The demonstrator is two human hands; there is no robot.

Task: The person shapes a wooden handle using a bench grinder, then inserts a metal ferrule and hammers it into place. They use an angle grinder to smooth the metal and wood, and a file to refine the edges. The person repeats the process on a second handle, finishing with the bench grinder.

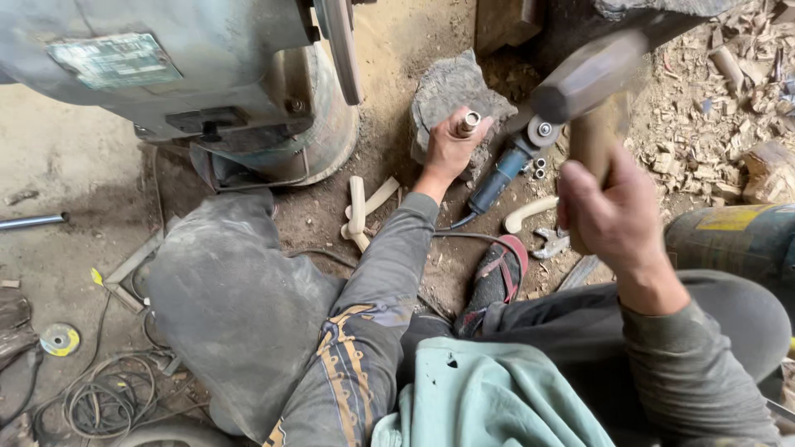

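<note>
Our left hand (447, 149) grips a metal tube (469, 123) upright on the stone block (451, 87); right hand (609, 207), fingers closed, holds a hammer (590, 79) above the block's right.

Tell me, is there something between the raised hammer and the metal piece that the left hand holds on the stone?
Nothing visible. The hammer in the right hand is raised beside the metal piece, which the left hand grips upright on the stone; its top is bare.
</note>
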